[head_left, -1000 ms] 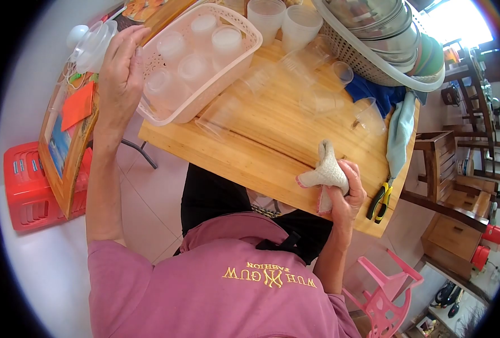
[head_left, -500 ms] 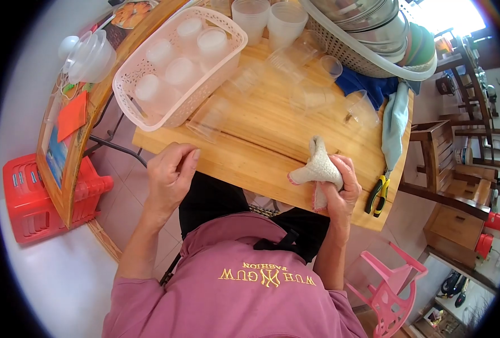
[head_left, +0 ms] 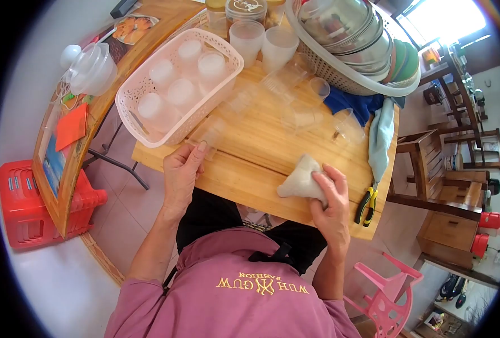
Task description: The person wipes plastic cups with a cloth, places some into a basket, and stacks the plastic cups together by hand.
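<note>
Near the table's front left edge, my left hand is closed, thumb and fingers pinched at the near rim of a clear plastic cup lying on its side. My right hand grips a bunched whitish cloth over the front right part of the wooden table. Several more clear cups lie in the middle. A pale pink basket at the left holds several upturned translucent cups.
Yellow-black pliers and a light blue cloth lie on the right edge. Stacked cups and a basket of metal bowls stand at the back. A pink chair and a red crate flank the table.
My left hand has come down from beside the pink basket, then across to the lying cup, its fingers closing. My right hand stays on the whitish cloth, which now looks more bunched.
</note>
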A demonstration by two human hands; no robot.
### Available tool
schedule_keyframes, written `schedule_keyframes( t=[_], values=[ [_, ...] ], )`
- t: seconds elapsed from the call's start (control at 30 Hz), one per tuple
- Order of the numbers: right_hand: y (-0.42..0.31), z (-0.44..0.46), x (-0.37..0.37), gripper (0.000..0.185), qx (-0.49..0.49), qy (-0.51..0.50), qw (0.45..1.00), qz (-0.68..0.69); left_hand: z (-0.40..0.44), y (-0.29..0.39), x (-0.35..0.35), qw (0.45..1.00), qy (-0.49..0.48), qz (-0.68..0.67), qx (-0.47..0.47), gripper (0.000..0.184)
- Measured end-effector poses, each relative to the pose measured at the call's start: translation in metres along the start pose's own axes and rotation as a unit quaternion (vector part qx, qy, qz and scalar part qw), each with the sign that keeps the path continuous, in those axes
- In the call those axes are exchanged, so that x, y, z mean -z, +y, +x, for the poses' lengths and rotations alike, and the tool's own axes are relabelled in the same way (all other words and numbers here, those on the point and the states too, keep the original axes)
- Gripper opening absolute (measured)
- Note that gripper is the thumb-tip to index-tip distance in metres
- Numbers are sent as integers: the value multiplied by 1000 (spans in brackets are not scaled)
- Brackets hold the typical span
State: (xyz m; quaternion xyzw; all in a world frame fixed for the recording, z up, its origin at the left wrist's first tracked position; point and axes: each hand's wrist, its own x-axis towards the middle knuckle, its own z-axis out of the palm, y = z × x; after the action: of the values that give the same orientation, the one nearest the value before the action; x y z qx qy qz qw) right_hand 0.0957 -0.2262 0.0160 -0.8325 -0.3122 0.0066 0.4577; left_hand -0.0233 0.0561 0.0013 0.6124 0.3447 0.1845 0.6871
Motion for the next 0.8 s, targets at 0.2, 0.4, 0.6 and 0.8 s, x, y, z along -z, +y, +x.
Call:
schedule_keyframes(
  t=[0.2,0.4,0.6,0.8],
  values=[
    [-32,11,-3,59,-13,-149,971,-186,-9,0,-3,1000,-19,-13,-4,23],
    [-12,12,-21,54,13,-98,974,-205,-38,-2,-4,997,-59,29,-26,16],
    [3,7,-20,51,71,11,993,-91,-52,7,-19,990,-124,60,-17,17],
    [-53,18,-10,57,171,64,983,-32,-46,2,-43,979,-194,59,-21,17]
  ],
)
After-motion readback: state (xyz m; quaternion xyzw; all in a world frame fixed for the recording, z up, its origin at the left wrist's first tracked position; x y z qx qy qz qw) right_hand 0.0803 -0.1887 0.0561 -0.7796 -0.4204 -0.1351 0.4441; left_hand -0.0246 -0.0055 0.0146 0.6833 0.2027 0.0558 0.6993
